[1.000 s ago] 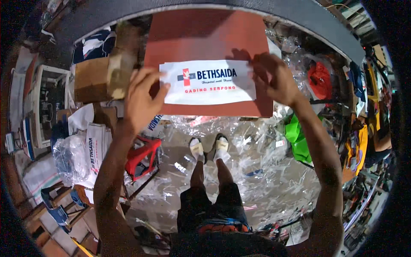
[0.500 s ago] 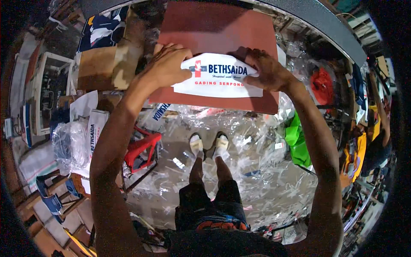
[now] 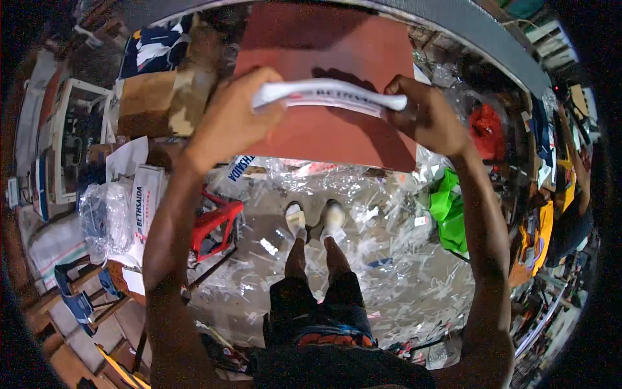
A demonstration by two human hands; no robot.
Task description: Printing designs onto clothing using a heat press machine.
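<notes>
A white piece of cloth-like material (image 3: 332, 88) with blue and red print hangs stretched between my hands, its long edge turned up toward me and bowed. My left hand (image 3: 234, 115) is closed on its left end, a little blurred by motion. At the other end, my right hand (image 3: 424, 117) grips it with bent fingers. Both hands are raised over a red-brown board (image 3: 337, 141), where the shadows of the piece and my hand fall. The underside of the piece is hidden.
Cardboard boxes (image 3: 148, 104) with dark cloth on top stand left of the board. A red stool (image 3: 217, 223) and a plastic-wrapped stack (image 3: 107, 220) are at left, green bags (image 3: 448, 214) at right. Plastic scraps litter the floor (image 3: 278, 259) around my feet. Another person's arm (image 3: 578, 172) shows far right.
The white printed piece lay flat on the board under my hands; now it is lifted off and tilted, its print foreshortened. Both hands have risen with it.
</notes>
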